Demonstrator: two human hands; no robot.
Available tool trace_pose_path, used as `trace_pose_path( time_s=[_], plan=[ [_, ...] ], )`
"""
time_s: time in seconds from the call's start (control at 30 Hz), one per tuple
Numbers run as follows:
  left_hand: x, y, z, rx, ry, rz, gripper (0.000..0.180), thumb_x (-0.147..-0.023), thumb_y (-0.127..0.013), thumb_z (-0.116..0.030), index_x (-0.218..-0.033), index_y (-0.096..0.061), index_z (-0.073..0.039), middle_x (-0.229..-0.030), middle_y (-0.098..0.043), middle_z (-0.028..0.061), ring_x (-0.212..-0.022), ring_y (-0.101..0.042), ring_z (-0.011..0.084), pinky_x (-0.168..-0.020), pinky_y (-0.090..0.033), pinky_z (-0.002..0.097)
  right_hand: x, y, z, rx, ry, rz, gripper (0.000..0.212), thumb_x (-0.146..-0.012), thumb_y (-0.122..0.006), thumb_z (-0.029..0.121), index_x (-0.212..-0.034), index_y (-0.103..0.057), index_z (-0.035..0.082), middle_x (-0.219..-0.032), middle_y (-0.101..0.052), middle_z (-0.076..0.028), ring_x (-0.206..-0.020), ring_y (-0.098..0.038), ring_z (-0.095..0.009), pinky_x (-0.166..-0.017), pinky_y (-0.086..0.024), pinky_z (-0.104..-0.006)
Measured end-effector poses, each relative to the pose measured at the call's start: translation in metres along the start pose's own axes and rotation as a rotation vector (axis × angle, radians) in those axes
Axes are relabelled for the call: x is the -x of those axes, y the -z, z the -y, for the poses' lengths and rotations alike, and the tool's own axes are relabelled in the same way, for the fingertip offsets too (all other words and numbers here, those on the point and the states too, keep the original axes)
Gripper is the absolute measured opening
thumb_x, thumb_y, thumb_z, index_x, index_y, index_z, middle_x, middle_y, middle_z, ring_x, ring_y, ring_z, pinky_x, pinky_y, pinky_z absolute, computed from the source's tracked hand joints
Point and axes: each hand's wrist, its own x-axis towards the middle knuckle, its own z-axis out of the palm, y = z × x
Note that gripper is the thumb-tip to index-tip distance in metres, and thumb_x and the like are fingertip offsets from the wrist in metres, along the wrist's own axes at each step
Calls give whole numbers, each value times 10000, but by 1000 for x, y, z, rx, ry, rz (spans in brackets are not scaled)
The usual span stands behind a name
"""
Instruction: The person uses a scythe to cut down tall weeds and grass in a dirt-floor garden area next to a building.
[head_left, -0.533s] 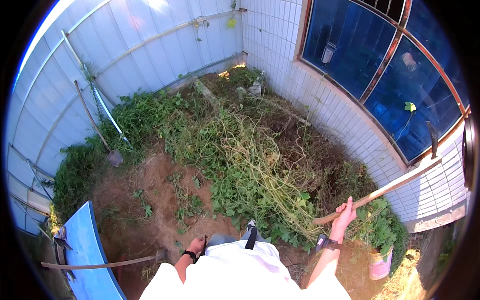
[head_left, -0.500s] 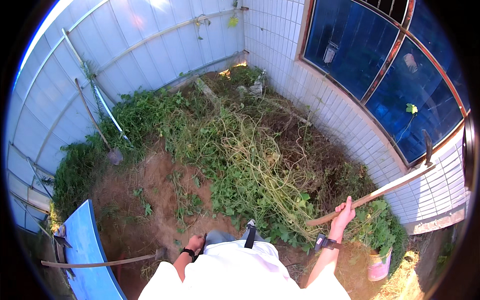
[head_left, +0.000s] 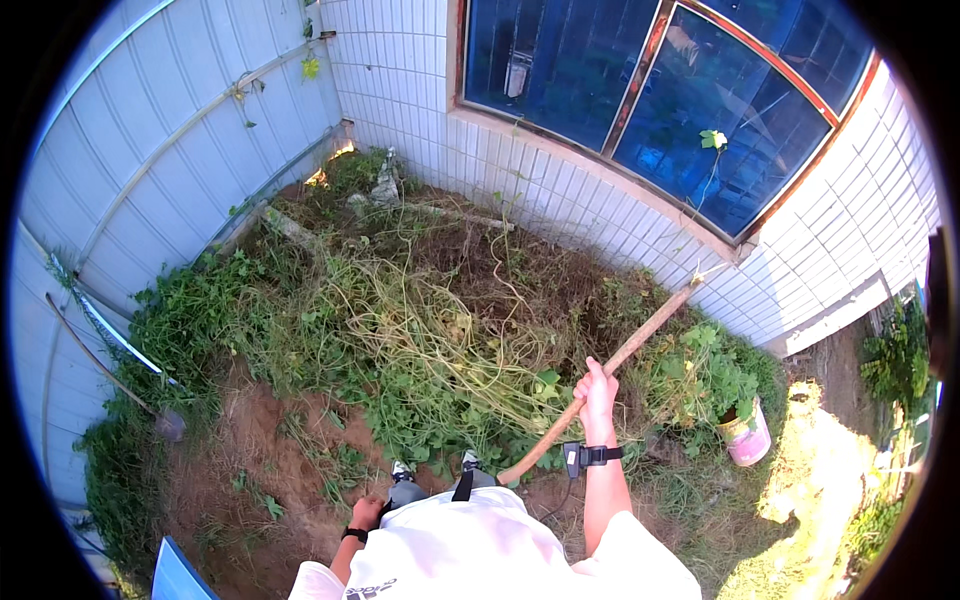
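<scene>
Wooden pole (head_left: 650, 331) slants near green vines (head_left: 430, 325), grasped in our right hand (head_left: 597, 388). We cannot tell whether our left hand (head_left: 368, 513) is closed.

A sunlit, overgrown garden plot (head_left: 225, 480) meets a tiled wall (head_left: 395, 90) and window (head_left: 660, 100), both beyond the right fingers (head_left: 594, 378). Tangled vines (head_left: 430, 335) spread left of the fingers and bare soil (head_left: 262, 415) lies farther left, where a shovel (head_left: 170, 427) stands near a panel fence (head_left: 190, 140); a bucket (head_left: 748, 442) with greenery over its rim sits to their right.
</scene>
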Motion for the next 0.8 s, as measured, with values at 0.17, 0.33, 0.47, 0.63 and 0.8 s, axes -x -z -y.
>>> trace_pose_path(
  time_s=[0.17,0.33,0.47,0.63,0.8],
  plan=[
    [-6,45,-27,531,48,57,249,-861,-530,-163,-809,-626,61,-794,-663,121,-745,-647,221,-674,-486,309,31,-25,18,-67,25,149,337,-867,-655,269,-693,-412,113,-563,-380,24,-473,-388,-108,-458,-353,-270],
    [-57,60,34,258,-103,0,260,-848,-541,-185,-880,-653,47,-809,-668,118,-783,-632,237,-726,-486,336,23,-6,-59,329,-32,-374,261,-843,-655,257,-788,-494,59,-577,-418,1,-419,-378,-120,-385,-347,-292],
    [-79,66,67,338,-71,75,323,-821,-570,-266,-958,-676,8,-911,-679,187,-864,-641,282,-794,-482,361,48,-21,-59,298,27,-303,260,-824,-663,214,-729,-458,85,-538,-358,27,-398,-336,-93,-354,-296,-265],
    [-108,75,155,188,30,76,359,-816,-554,-268,-988,-668,26,-976,-668,227,-986,-638,310,-843,-481,365,90,-66,-39,-15,69,84,345,-873,-608,206,-630,-369,157,-506,-288,71,-405,-285,-60,-399,-271,-243],
    [-108,107,134,254,-47,135,360,-847,-550,-295,-930,-664,36,-885,-676,213,-875,-655,291,-756,-495,372,107,-94,-61,114,193,-91,317,-870,-609,193,-643,-391,145,-516,-299,70,-408,-286,-60,-399,-268,-243]
  ],
)
